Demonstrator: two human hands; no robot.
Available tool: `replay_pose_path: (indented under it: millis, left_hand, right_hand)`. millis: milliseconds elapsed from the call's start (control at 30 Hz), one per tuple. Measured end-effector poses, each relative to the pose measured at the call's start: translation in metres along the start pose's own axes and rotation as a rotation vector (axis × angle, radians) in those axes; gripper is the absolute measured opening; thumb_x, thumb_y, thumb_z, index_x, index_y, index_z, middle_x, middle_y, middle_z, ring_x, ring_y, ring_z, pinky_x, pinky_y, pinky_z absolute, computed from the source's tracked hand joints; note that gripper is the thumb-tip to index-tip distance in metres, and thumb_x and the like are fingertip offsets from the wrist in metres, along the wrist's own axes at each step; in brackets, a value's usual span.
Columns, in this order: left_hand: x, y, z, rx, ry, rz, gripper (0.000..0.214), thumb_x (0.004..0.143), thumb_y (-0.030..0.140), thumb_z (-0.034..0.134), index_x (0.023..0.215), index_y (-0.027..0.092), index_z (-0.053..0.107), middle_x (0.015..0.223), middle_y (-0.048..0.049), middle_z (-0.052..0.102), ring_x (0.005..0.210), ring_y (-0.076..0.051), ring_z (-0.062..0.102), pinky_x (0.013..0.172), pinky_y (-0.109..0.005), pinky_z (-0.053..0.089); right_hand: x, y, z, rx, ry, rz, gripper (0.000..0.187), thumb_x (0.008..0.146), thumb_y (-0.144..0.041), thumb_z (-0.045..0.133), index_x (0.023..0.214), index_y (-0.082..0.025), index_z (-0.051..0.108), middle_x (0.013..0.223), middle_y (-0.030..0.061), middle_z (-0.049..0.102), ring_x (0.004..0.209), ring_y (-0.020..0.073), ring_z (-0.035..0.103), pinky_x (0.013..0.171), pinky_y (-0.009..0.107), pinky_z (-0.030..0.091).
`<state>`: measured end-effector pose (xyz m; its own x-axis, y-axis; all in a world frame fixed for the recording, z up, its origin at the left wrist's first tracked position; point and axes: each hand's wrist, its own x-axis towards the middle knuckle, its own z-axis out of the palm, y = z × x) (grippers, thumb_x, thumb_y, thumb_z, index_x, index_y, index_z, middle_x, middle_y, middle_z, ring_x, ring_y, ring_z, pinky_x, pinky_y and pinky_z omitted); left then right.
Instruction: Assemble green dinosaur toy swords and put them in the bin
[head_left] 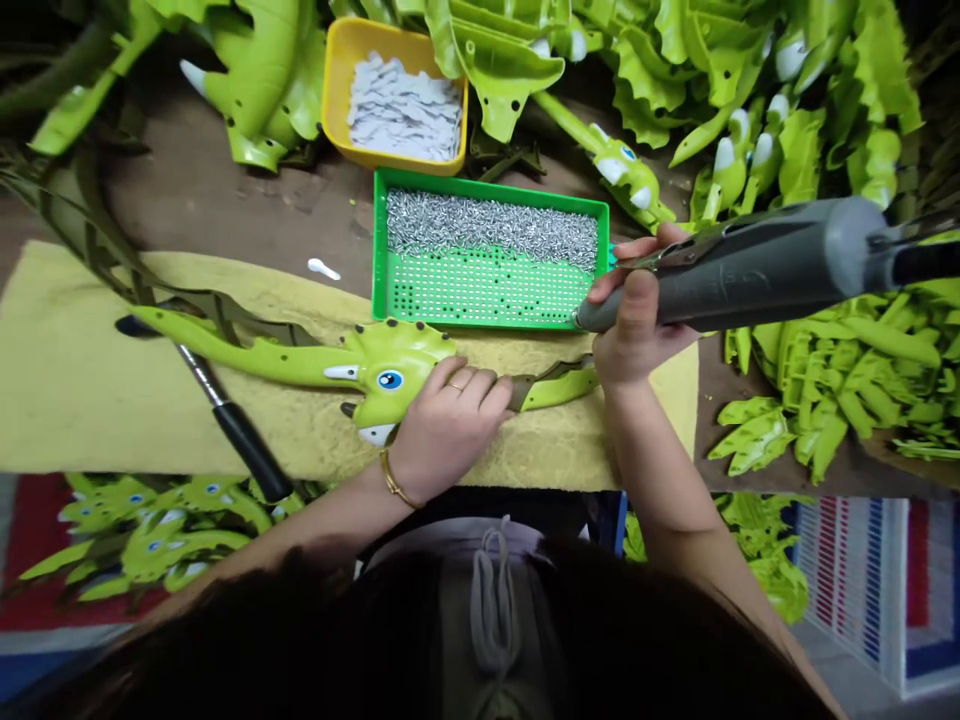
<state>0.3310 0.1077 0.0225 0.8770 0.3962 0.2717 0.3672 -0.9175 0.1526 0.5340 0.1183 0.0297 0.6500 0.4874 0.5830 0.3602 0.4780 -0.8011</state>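
Note:
My left hand (456, 425) is closed over the right part of a lime-green plastic toy bow with a dinosaur head (405, 355), which lies on a yellow cloth (300, 430). The head shows a blue eye and white horn. In my right hand (637, 330) is a grey electric screwdriver (757, 265), held nearly level with its cable running off to the right. Its tip is at the lower right corner of a green perforated tray (487, 322). Small silver screws (487, 225) fill the tray's far half. Whether the tip carries a screw is too small to tell.
A yellow bin (334, 100) of flat white pieces (405, 110) stands behind the tray. A black-handled hammer (251, 450) lies at left, partly under the bow. Lime-green parts are heaped at the back (675, 60) and right (825, 370). A loose white piece (323, 269) lies left of the tray.

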Motion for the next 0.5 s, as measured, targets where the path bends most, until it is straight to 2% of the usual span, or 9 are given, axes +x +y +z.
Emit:
replay_pose_path:
  millis: [133, 200, 267, 400, 500]
  left_hand:
    - [-0.001, 0.001, -0.001, -0.004, 0.007, -0.036, 0.026, 0.093, 0.029, 0.056, 0.109, 0.011, 0.066, 0.093, -0.0107, 0.071, 0.088, -0.023, 0.065, 0.1, -0.05, 0.048]
    - [-0.001, 0.0, -0.002, 0.005, 0.004, -0.047, 0.025, 0.094, 0.031, 0.055, 0.11, 0.016, 0.065, 0.09, -0.0071, 0.071, 0.086, -0.022, 0.065, 0.104, -0.054, 0.044]
    - [-0.002, -0.003, -0.001, -0.004, 0.01, -0.044, 0.024, 0.093, 0.033, 0.056, 0.11, 0.019, 0.065, 0.088, -0.0039, 0.072, 0.085, -0.021, 0.065, 0.105, -0.054, 0.042]
    - [-0.003, -0.005, 0.003, -0.048, 0.021, -0.057, 0.025, 0.092, 0.034, 0.059, 0.11, 0.019, 0.067, 0.087, -0.0034, 0.072, 0.085, -0.021, 0.064, 0.105, -0.052, 0.042]
    - [-0.003, -0.005, 0.003, -0.063, 0.008, -0.06, 0.025, 0.092, 0.034, 0.058, 0.11, 0.019, 0.067, 0.087, -0.0041, 0.072, 0.085, -0.021, 0.063, 0.105, -0.053, 0.041]
  right_hand:
    - [0.008, -0.037, -0.002, 0.145, 0.051, -0.089, 0.027, 0.081, -0.044, 0.064, 0.103, -0.029, 0.069, 0.083, -0.0026, 0.063, 0.046, 0.0035, 0.054, 0.037, 0.019, 0.039]
    - [0.0, -0.059, -0.005, 0.161, 0.047, -0.105, 0.028, 0.083, -0.046, 0.06, 0.102, -0.028, 0.07, 0.083, -0.0019, 0.062, 0.045, 0.003, 0.053, 0.033, 0.018, 0.037]
    - [-0.018, -0.074, -0.011, 0.087, -0.011, -0.072, 0.031, 0.084, -0.051, 0.058, 0.106, -0.032, 0.068, 0.083, -0.0027, 0.06, 0.043, 0.0026, 0.05, 0.033, 0.018, 0.039]
    - [-0.056, -0.079, -0.023, -0.109, -0.153, -0.015, 0.042, 0.085, -0.063, 0.052, 0.121, -0.042, 0.055, 0.083, -0.0029, 0.059, 0.045, 0.0051, 0.05, 0.041, 0.022, 0.047]
    - [-0.07, -0.072, -0.027, -0.054, -0.228, 0.005, 0.041, 0.085, -0.059, 0.056, 0.123, -0.044, 0.054, 0.08, -0.0038, 0.059, 0.049, 0.0072, 0.055, 0.045, 0.024, 0.051]
